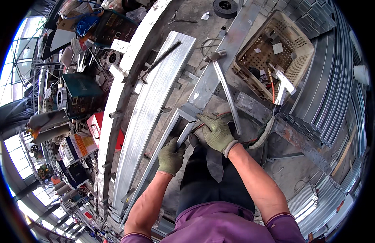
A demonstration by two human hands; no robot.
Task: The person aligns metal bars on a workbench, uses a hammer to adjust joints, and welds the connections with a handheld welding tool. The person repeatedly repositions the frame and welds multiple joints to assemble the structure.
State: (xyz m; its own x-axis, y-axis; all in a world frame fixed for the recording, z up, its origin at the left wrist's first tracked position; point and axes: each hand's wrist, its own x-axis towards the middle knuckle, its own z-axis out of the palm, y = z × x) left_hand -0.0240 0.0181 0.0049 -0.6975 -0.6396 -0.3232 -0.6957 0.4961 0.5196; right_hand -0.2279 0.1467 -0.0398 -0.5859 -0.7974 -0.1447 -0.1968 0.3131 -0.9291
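My left hand (171,156), in an olive-green work glove, is closed round the lower end of a short square metal tube (186,134). My right hand (217,132), gloved alike, has its thumb and fingers at the tube's upper end, by the corner of a metal frame (189,111). The short tube lies beside a long frame tube (149,169) that runs down to the lower left. Beyond my right hand, a hammer (225,87) rests across a flat steel beam (207,83), its handle toward me. My palms and the tube's gripped parts are hidden.
Broad metal profiles (153,109) lie to the left. A beige plastic crate (272,52) holds loose bits, with a welding torch (281,90) over its near rim. Stacked metal tubes (331,85) fill the right side. A green machine (82,92) and clutter stand far left.
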